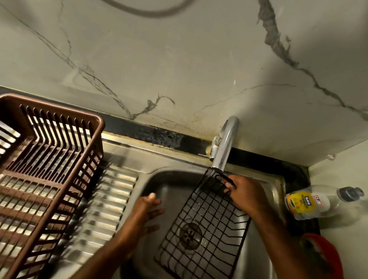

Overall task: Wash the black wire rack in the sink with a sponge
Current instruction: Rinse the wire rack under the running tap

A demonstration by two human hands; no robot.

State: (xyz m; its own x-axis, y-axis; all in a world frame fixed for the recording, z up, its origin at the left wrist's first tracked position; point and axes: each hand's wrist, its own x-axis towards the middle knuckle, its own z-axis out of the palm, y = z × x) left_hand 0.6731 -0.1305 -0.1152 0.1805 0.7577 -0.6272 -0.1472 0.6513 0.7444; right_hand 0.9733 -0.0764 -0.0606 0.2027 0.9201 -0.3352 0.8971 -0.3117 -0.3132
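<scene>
**Rack in the basin, no sponge in hand yet**

Forearms reach in from the bottom edge. From the head view, the left hand [147,210] hovers empty over the stainless steel sink [154,180], fingers spread and grasping nothing. The right hand [245,195] pinches the far top edge of the black wire grid rack [203,231], which leans tilted in the basin over the round drain [191,234], just below the curved chrome tap [224,144]. This looks like positioning before scrubbing. No sponge is visible, so the next move calls for fetching one, and probably soap from the clear bottle [310,203] lying beside the sink.
</scene>
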